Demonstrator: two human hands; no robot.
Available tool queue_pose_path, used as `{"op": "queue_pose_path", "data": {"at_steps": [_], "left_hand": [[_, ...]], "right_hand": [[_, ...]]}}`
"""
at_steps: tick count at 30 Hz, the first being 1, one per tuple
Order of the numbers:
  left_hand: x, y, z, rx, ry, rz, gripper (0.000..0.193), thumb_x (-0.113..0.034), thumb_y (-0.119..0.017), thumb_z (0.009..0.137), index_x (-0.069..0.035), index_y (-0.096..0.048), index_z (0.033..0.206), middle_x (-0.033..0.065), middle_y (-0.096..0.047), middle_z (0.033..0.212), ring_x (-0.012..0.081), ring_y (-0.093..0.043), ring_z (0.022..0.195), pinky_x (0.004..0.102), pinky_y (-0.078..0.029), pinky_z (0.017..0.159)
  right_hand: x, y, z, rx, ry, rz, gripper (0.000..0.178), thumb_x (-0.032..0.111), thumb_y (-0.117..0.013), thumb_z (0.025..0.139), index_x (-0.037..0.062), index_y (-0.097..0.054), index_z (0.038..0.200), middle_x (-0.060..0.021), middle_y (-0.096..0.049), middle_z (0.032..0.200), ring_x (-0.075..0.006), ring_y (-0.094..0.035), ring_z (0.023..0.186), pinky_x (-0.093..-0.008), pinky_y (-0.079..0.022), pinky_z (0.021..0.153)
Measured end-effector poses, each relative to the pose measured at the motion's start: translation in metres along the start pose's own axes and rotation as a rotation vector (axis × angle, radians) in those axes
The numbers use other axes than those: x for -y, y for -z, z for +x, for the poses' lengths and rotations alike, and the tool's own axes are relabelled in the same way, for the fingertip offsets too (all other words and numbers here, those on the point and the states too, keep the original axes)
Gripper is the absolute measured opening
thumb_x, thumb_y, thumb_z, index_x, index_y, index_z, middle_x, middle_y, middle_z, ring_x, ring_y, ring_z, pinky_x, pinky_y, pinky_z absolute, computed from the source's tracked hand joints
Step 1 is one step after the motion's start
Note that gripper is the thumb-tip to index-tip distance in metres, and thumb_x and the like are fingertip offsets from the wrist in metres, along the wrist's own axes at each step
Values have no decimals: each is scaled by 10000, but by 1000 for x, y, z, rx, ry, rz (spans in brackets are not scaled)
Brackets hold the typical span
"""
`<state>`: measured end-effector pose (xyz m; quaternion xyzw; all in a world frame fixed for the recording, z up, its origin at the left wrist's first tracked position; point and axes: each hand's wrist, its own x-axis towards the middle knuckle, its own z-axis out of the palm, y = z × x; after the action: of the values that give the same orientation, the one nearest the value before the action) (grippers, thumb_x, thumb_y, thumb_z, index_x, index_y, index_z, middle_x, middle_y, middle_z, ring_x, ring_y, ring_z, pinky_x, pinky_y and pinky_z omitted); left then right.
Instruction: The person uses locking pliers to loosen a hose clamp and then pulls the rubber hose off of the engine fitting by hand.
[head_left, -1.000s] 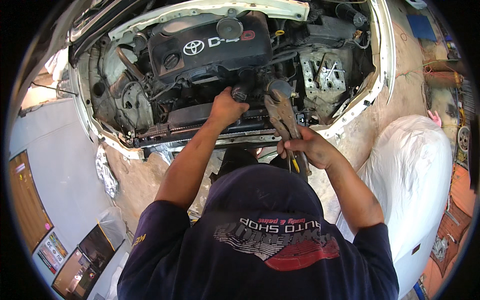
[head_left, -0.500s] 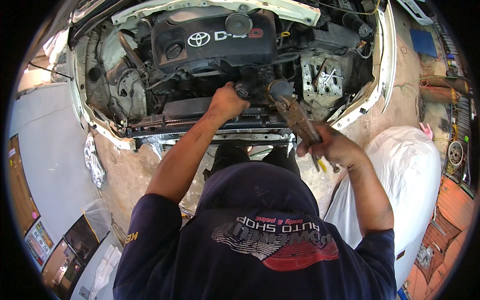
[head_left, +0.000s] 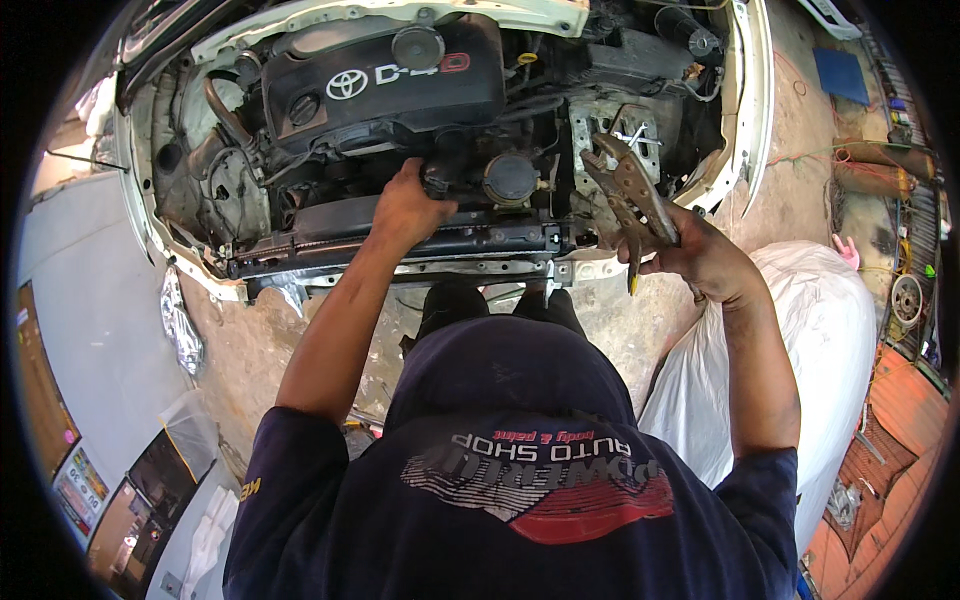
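My left hand (head_left: 410,207) reaches into the front of a car's engine bay, its fingers closed round a black hose-like part (head_left: 437,178) whose far end is lost in shadow. Just right of it sits a round dark cap-like part (head_left: 511,179). My right hand (head_left: 708,258) grips large, worn locking pliers (head_left: 636,198) by the handles. Their jaws point up and left, apart from the round part and in front of a perforated metal bracket (head_left: 580,128). A silver tool (head_left: 632,136) lies on that bracket.
A black engine cover (head_left: 390,85) fills the back of the bay. The radiator's top bar (head_left: 400,240) runs across the front, below my hands. A pale body frame (head_left: 755,130) edges the right side. White sheeting (head_left: 790,330) bulges beside my right arm.
The locking pliers have moved right, away from the round cap-like part, and now hang over the bracket. My left hand stays on the black hose-like part. The whole view has shifted slightly.
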<state>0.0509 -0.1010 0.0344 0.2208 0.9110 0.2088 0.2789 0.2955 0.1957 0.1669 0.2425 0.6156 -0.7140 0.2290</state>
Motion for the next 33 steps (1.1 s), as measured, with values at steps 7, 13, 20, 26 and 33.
{"op": "queue_pose_path", "data": {"at_steps": [7, 13, 20, 26, 33], "left_hand": [[-45, 10, -41, -284, -141, -119, 676, -235, -831, 806, 0, -562, 1380, 219, -659, 1264, 399, -659, 1148, 450, -540, 990], [-69, -13, -67, -225, -135, -141, 578, -187, -807, 827, -18, -601, 1340, 220, -650, 1275, 393, -635, 1183, 450, -498, 1032], [-63, -23, -74, -313, -32, -157, 598, -198, -794, 822, -9, -577, 1345, 226, -617, 1325, 411, -571, 1263, 478, -448, 1086], [-35, -19, -84, -469, 23, 36, 640, -188, -786, 819, -42, -539, 1391, 212, -595, 1336, 419, -540, 1268, 496, -415, 1112], [-69, -30, -77, -515, -58, 55, 631, -195, -791, 842, -33, -540, 1398, 220, -579, 1383, 425, -537, 1296, 502, -430, 1110]], "right_hand": [[15, 30, 14, -222, 154, -933, 921, 129, -751, 721, 62, -415, 1576, -133, -622, 1192, -284, -603, 1167, -435, -430, 1079], [3, 50, 68, -402, 429, -1676, 779, 171, -770, 691, -20, -536, 1409, -161, -560, 1265, -338, -512, 1305, -654, -155, 1257], [-13, 85, 147, -168, 242, -1635, 735, 264, -726, 735, -22, -556, 1390, -220, -552, 1350, -370, -482, 1379, -686, -181, 1236], [-19, 95, 169, 8, -45, -1186, 681, 306, -673, 789, -8, -552, 1381, -275, -462, 1513, -415, -416, 1445, -666, -203, 1218], [-9, 77, 190, -23, 89, -1352, 712, 243, -756, 704, 24, -566, 1354, -190, -534, 1307, -376, -443, 1389, -642, -225, 1198]]}}
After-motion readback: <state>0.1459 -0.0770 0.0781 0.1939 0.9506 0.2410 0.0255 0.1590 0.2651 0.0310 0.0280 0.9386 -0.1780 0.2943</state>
